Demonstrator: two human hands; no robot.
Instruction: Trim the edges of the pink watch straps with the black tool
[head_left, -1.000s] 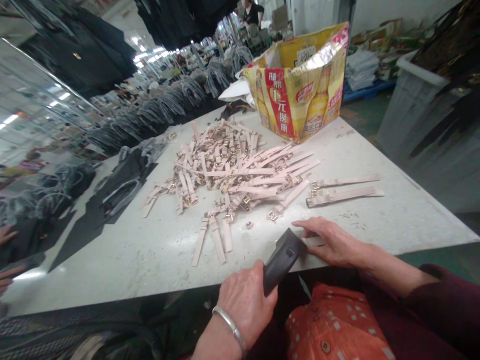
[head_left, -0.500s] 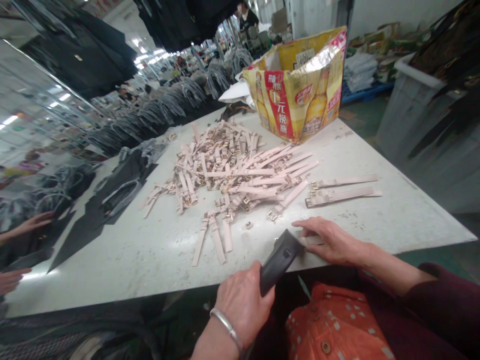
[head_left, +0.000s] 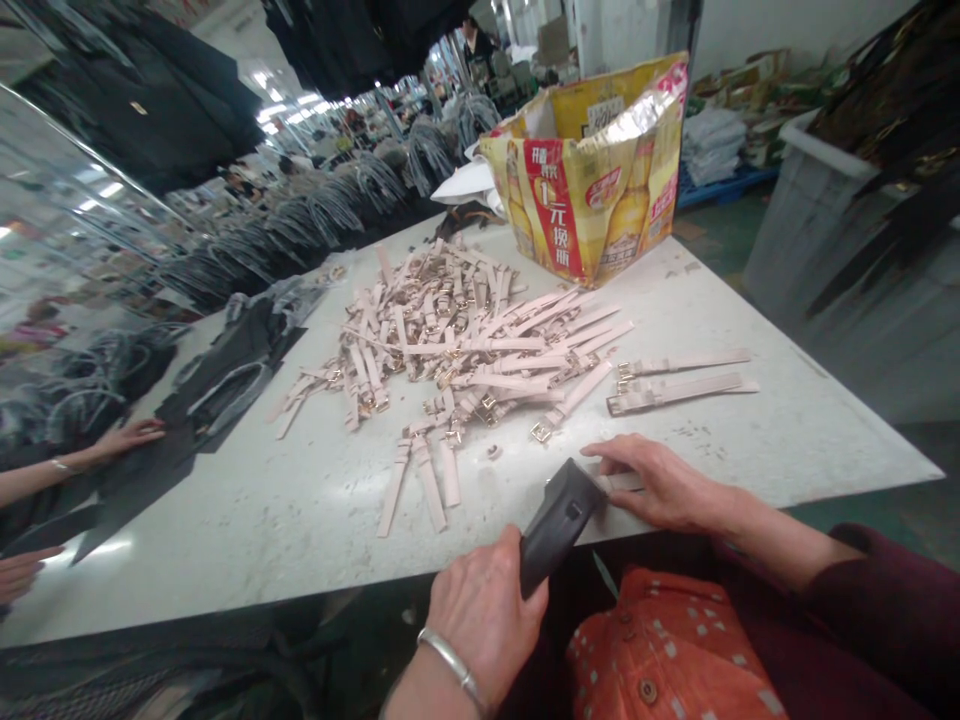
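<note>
Gripping tool [head_left: 559,525], left hand [head_left: 484,605], strap [head_left: 624,482] seemingly in right hand [head_left: 667,480]

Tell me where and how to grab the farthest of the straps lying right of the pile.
Probably best: pinch the strap by its plain end, coming from the right and slightly above, across its narrow width. That end points away from the pile, while the buckle end faces it.

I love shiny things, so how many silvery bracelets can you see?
2. One silvery metal bracelet circles the wrist behind the left grip, which holds a dark grey tool; another rings a co-worker's wrist at left. The dark maroon sleeve may hide more.
</note>
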